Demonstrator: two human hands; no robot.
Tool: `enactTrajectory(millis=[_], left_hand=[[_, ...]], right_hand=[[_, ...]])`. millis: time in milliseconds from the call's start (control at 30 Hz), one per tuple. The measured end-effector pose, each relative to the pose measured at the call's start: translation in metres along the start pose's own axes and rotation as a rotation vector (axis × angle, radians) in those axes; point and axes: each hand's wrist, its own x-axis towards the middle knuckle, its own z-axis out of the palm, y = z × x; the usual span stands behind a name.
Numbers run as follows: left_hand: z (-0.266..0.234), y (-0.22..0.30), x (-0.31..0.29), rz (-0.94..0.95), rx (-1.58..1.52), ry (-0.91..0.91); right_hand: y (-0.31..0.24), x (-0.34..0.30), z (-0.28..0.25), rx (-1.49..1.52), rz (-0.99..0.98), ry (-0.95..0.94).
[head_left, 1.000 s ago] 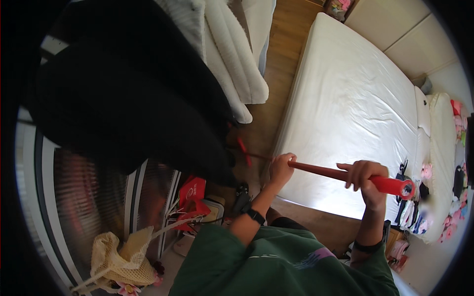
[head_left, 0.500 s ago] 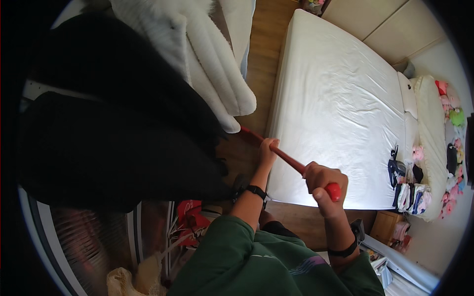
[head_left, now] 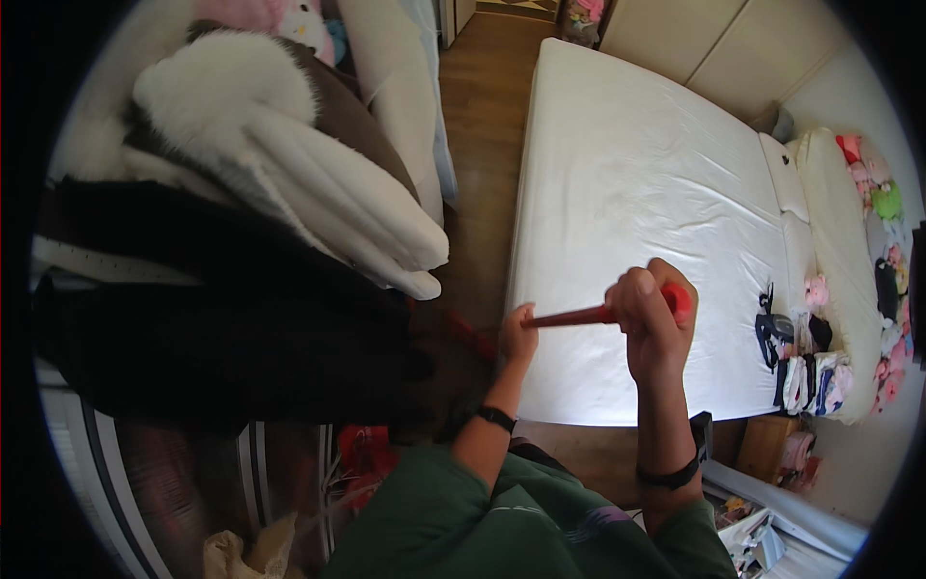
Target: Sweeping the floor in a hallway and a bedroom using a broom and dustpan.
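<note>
A long red pole [head_left: 577, 317] with a rounded red end crosses in front of me, above the near left edge of the bed. My right hand [head_left: 648, 314] is closed around it just below that end. Lower down and to the left, my left hand [head_left: 521, 335] grips the same pole. Beyond the left hand, a red length [head_left: 471, 337] shows over the dark floor beside the black garments. Whatever the pole's far end carries is hidden or too dark to make out.
Black garments [head_left: 231, 338] and a white plush with long ears [head_left: 338, 198] fill the left side. A bed with a white sheet [head_left: 637, 183] stands right, with folded clothes [head_left: 810, 384] at its far side. Wood floor [head_left: 479, 125] runs between. Red bags [head_left: 365, 461] sit lower left.
My right hand has moved up and slightly right with the pole's end, and my left hand has come a little lower. The view has shifted, showing more of the white plush and floor.
</note>
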Motion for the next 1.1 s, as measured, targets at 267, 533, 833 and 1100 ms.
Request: enactTrajectory(millis=[267, 533, 833, 1100], left_hand=[[0.029, -0.058, 0.154, 0.088, 0.032, 0.018], [0.063, 0.045, 0.271, 0.311, -0.063, 0.177], [0.047, 0.09, 0.287, 0.071, -0.015, 0.13], [0.065, 0.022, 0.46, 0.078, -0.027, 0.235]], right_hand=[[0.102, 0.013, 0.013, -0.454, -0.184, -0.566], [0.087, 0.149, 0.025, -0.325, -0.329, -0.482], [0.037, 0.291, 0.062, -0.114, -0.143, -0.041], [0.156, 0.337, 0.117, -0.338, -0.267, -0.525]])
